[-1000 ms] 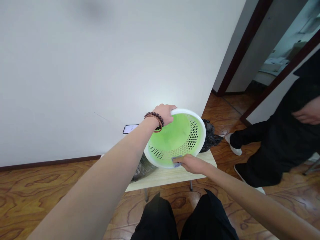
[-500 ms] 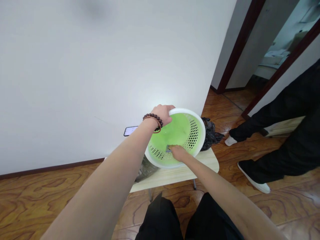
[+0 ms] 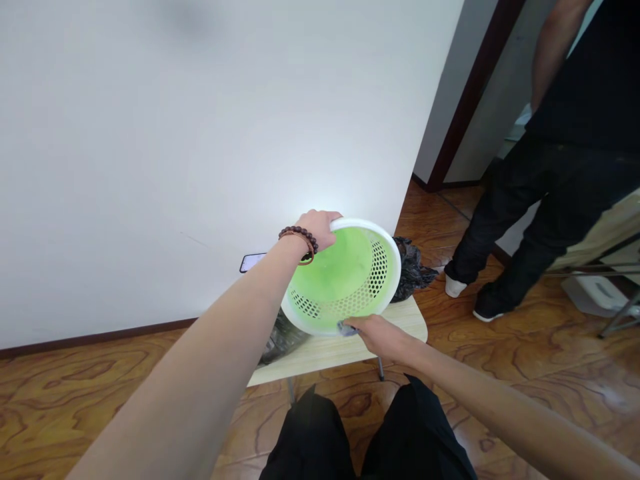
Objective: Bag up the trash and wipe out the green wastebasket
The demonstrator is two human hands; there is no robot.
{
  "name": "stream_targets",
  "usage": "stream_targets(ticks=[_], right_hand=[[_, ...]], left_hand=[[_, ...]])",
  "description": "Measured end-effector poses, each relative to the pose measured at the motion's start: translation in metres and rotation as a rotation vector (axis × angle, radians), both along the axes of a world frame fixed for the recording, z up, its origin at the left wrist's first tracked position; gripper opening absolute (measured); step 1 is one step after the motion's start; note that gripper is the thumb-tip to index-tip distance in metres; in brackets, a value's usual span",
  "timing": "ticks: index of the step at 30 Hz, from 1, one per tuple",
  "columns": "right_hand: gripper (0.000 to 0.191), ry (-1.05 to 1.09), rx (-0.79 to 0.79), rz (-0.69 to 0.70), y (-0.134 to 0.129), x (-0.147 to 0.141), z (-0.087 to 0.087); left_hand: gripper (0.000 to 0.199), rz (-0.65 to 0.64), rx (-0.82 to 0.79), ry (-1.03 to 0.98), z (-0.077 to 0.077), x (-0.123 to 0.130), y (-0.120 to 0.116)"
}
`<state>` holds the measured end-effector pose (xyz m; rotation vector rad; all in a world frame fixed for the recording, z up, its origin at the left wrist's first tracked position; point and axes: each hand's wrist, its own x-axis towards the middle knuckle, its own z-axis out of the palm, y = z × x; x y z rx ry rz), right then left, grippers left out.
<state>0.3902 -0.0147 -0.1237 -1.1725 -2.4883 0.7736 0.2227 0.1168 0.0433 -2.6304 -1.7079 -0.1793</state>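
Note:
A round plastic basket (image 3: 397,270), pale green inside with a white rim and perforated sides, tilts with its mouth towards me on a small light-wood table (image 3: 407,327). My left hand (image 3: 320,228), with beaded bracelets at the wrist, is closed over the basket's upper-left rim, thumb inside. Down at the near rim, my right hand (image 3: 383,335) pinches a small grey-blue piece (image 3: 346,328), perhaps a folded cloth; its kind is unclear. That piece overlaps the rim in view, and I cannot tell whether it touches.
A phone (image 3: 250,262) with a lit screen lies left of the basket, partly behind my forearm. A black plastic bag (image 3: 413,270) sits to the right, and a see-through bag (image 3: 283,339) at the left. Another person (image 3: 550,180) stands at right, near a white box (image 3: 595,295).
My right hand has moved from inside the basket down to its near rim with the grey-blue piece. My left hand keeps its hold. The other person has stepped farther off.

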Motion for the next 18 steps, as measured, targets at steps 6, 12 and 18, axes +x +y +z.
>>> stream_targets(ticks=[6,12,18], right_hand=[[0.049,0.008,0.153,-0.275,0.062,-0.029,-0.003],[0.048,-0.055,0.093,-0.312,0.069,-0.066,-0.042],[0.047,-0.072,0.001,-0.211,0.038,-0.062,-0.041]], left_hand=[[0.045,0.029,-0.005,0.031,0.002,0.003,-0.002],[0.047,0.024,0.002,0.04,-0.001,0.0,0.0],[0.049,0.026,-0.015,0.029,-0.004,0.0,0.003]])
